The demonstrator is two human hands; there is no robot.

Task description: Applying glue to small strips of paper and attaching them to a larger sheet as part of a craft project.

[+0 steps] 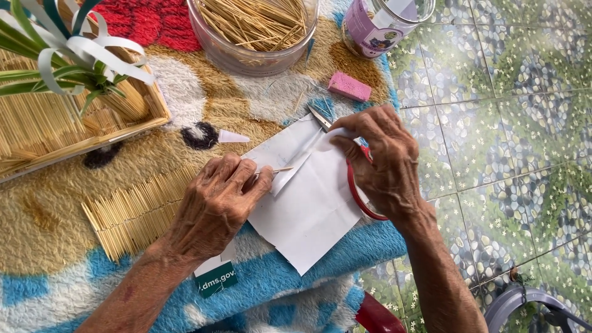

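The person sits over a plush patterned blanket (pixel 185 123) spread on a tiled floor (pixel 493 123). The left hand (pixel 219 200) pinches a thin wooden stick (pixel 282 169) between thumb and fingertips, its tip resting on a white sheet of paper (pixel 311 213), where a narrow strip seems to be winding round it. The right hand (pixel 382 160) is closed round red-handled scissors (pixel 354 185), the blades poking out past the knuckles toward the paper's upper edge while the fingers press the sheet flat.

By the look of it, the step in hand is fixing or rolling a cut strip onto the stick. The next move would call for a steady pinch on the stick and paper kept taut.

Around them lie a flat row of sticks (pixel 139 213), a clear tub of sticks (pixel 256 28), a pink eraser-like block (pixel 349 86), a jar (pixel 376 24), a small paper cone (pixel 233 137), and a wooden tray (pixel 55 132) holding more sticks and paper leaves.
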